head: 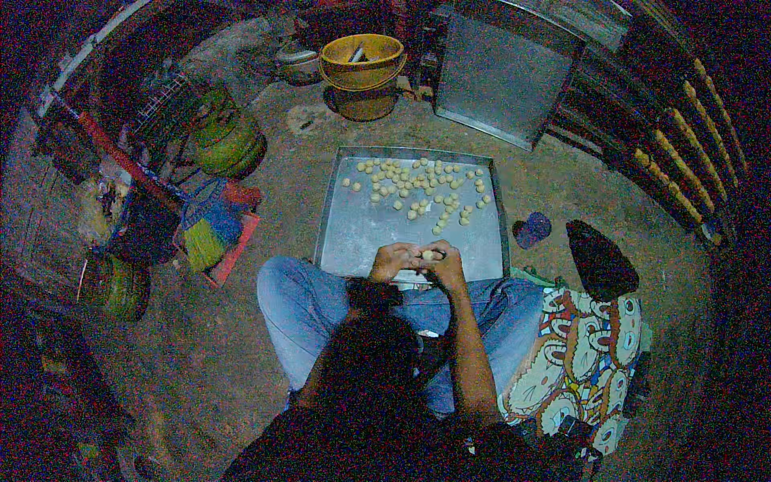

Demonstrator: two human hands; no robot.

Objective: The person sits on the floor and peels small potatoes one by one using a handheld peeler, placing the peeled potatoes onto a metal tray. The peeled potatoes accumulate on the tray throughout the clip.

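A shallow rectangular metal tray (355, 235) lies on the floor before my crossed legs. Many small pale balls (403, 181), dough-like, are scattered over its far half, and whitish powder marks its surface. Both hands meet above the tray's near edge. One pale ball (428, 255) is held at the fingers of my right hand (444, 265). My left hand (394, 260) touches the right at the fingertips; whether it also grips the ball or something else is too blurred to tell.
A yellow bucket (361, 78) stands beyond the tray, near a leaning metal panel (500, 78). Green gas cylinders (223, 138) and a broom (205, 241) with a red dustpan (241, 247) are at left. At right lie a dark bag-like object (599, 259) and a cartoon-printed cloth (578, 361).
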